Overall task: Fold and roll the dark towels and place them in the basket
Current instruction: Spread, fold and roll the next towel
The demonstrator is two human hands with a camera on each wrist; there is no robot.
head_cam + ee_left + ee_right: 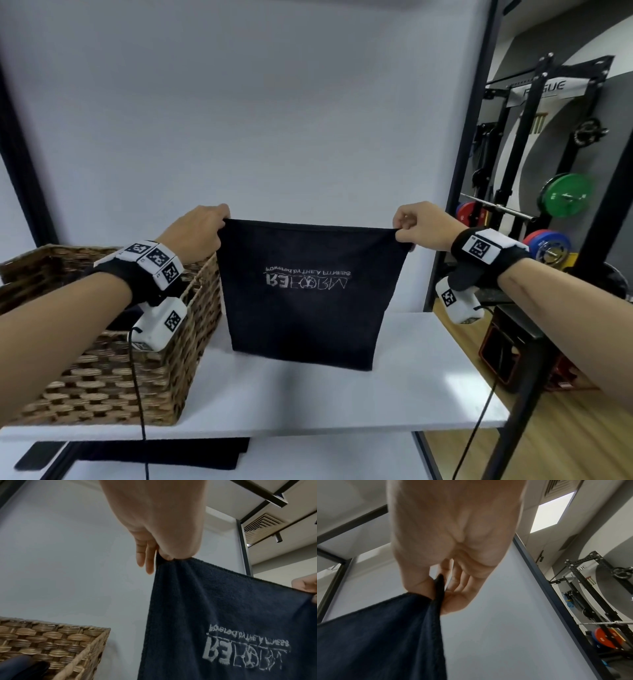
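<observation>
A dark navy towel with pale upside-down lettering hangs stretched between my two hands above the white table. My left hand pinches its upper left corner, and my right hand pinches the upper right corner. The towel's lower edge reaches down to about the table surface. In the left wrist view my thumb and fingers clamp the towel corner. The right wrist view shows the towel edge caught between my thumb and fingers. The woven basket stands at the table's left, close to my left forearm.
Something dark lies inside the basket. A dark cloth lies on a lower shelf under the table. A light wall panel stands behind the table. A gym rack with weight plates stands to the right, beyond a black post.
</observation>
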